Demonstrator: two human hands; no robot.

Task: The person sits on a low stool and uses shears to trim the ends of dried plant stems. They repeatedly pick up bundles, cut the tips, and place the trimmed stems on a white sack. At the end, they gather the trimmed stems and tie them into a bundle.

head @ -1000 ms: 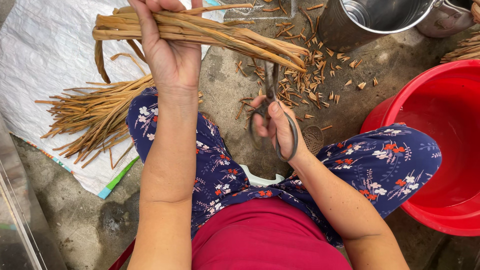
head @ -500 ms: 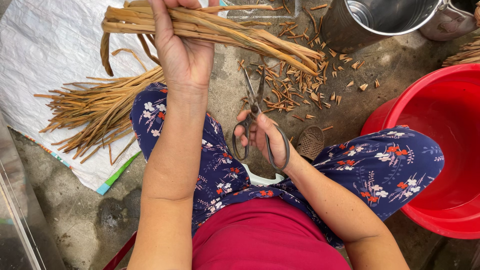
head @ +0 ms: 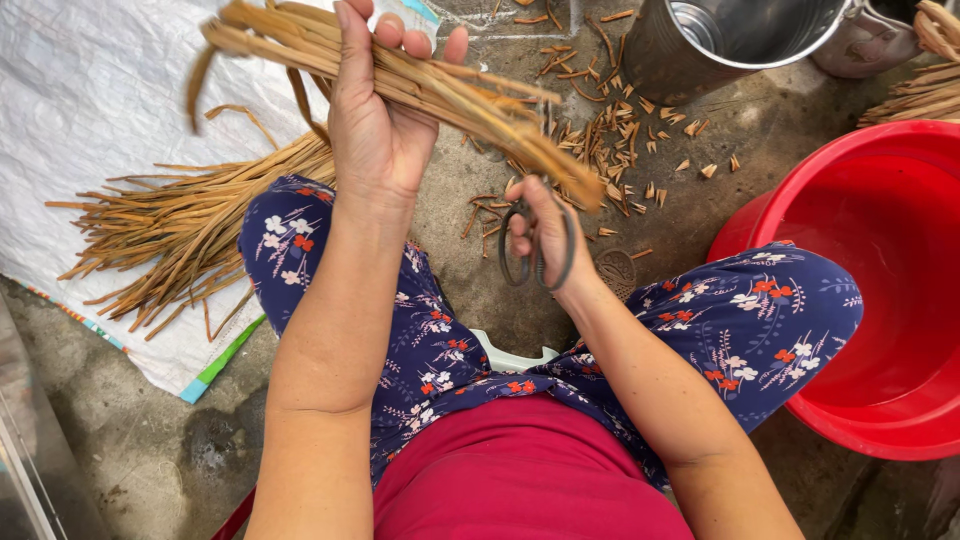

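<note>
Leftmost, a white woven sheet (head: 90, 90) lies on the concrete floor (head: 150, 450), carrying a loose pile of tan dried stalks (head: 190, 225) fanned out beside the person's left knee. Above it, the left hand (head: 375, 125) grips a bundle of stalks (head: 450, 90): flat, straw-coloured strips, bent at the far-left end and tapering down to the right. Fingers are wrapped fully round the bundle, tips showing over its top edge.

Compared with half a second ago, the bundle's right end has dropped lower and the right hand has risen to meet it, closing the gap that then stood between them.

Centre, the right hand (head: 545, 230) holds dark metal scissors (head: 535, 250), fingers through the loops, blades pointing up at the bundle's tip; whether the blades are parted cannot be told. Short cut pieces (head: 610, 140) litter the floor beyond. Further right stand a steel pot (head: 730, 40) and a red basin (head: 880, 230).
</note>
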